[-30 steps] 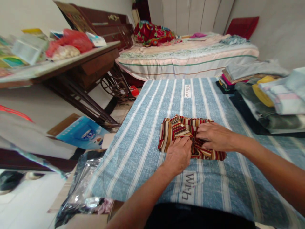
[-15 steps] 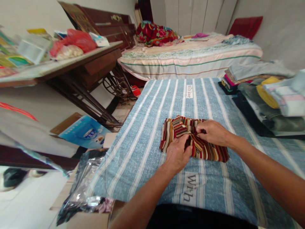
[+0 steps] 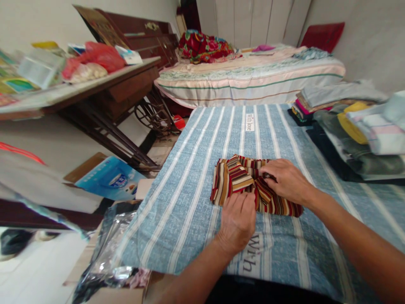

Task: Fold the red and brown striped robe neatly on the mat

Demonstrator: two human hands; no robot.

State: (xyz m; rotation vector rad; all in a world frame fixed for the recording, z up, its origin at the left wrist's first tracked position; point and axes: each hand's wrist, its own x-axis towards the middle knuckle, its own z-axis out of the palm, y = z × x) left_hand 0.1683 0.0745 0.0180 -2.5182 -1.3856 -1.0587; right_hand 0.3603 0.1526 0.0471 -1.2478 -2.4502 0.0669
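Note:
A folded red, brown and cream striped cloth (image 3: pixel 230 179) lies in the middle of the blue and white striped sheet (image 3: pixel 196 177) that covers the work surface. My left hand (image 3: pixel 238 220) rests at the cloth's near edge, fingers together and laid flat against it. My right hand (image 3: pixel 286 180) is on the cloth's right half, fingers curled and pinching a fold of it.
Stacks of folded clothes (image 3: pixel 351 126) stand at the right edge of the surface. A wooden table (image 3: pixel 95 90) with bags and boxes is on the left, a bed (image 3: pixel 249 76) lies beyond. A blue box (image 3: pixel 109 179) and a plastic bag (image 3: pixel 107 249) sit on the floor at left.
My left hand has slid back toward me, from on top of the cloth to its near edge. My right hand stays on the cloth, shifted slightly right, still pinching.

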